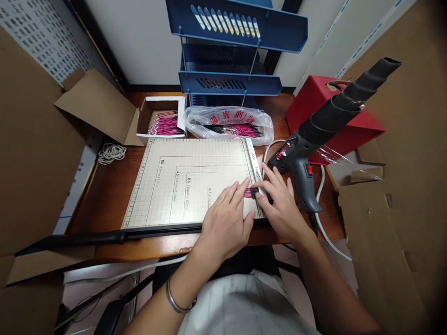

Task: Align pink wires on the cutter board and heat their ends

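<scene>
A small row of pink wires [247, 192] with black ends lies on the cream gridded board of a paper cutter [167, 186], close to its right-hand ruler strip. My left hand [228, 214] rests flat over the wires, fingers stretched out together, and hides their left part. From the other side, my right hand [281, 200] touches the black ends with index finger and thumb, its other fingers spread over the ruler strip. Along the front edge lies the cutter's black handle [87, 238], pointing left.
Behind the cutter are a white box [161, 132] and a clear plastic bag [228, 125], both with pink-and-black wires. A blue tray rack [230, 83] rises behind. A black heat gun [300, 158] stands close right, before a red box [310, 100]. Cardboard flanks both sides; white cord [111, 153] lies left.
</scene>
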### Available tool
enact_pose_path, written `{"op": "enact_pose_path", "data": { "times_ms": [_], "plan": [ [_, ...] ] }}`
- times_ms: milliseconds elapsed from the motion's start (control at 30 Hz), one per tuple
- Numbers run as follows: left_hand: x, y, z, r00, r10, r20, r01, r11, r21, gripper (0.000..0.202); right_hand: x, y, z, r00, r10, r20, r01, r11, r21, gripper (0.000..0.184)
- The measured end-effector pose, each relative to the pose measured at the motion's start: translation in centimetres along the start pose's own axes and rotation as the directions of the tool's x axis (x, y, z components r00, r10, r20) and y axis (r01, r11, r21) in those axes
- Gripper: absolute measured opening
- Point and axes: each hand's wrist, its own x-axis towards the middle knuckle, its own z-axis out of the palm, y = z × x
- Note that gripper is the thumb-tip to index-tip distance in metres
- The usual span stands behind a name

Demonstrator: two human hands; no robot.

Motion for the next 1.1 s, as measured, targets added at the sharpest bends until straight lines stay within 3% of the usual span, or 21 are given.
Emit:
{"op": "enact_pose_path", "data": {
  "times_ms": [167,367,867,1100],
  "plan": [
    [0.1,0.3,-0.2,1.000,-0.015,0.011,0.015,1.000,-0.015,0.057,-0.6,0.1,0.0,1.000,-0.002,-0.019,0.001,0.999,-0.052,0.033],
    [0.0,0.5,-0.2,0.999,-0.035,0.022,0.035,0.999,0.000,0.057,-0.3,0.1,0.6,0.999,0.023,-0.043,-0.023,1.000,0.000,0.034],
    [0.0,0.7,0.3,0.999,-0.037,-0.036,0.037,0.999,-0.005,0.057,0.1,0.0,1.0,0.992,0.019,-0.125,-0.017,1.000,0.021,0.032],
    [-0.1,0.7,0.4,0.999,-0.039,-0.024,0.040,0.999,0.033,0.058,0.1,-0.2,1.0,0.992,0.044,-0.117,-0.030,0.992,0.124,0.022]
  ]
}}
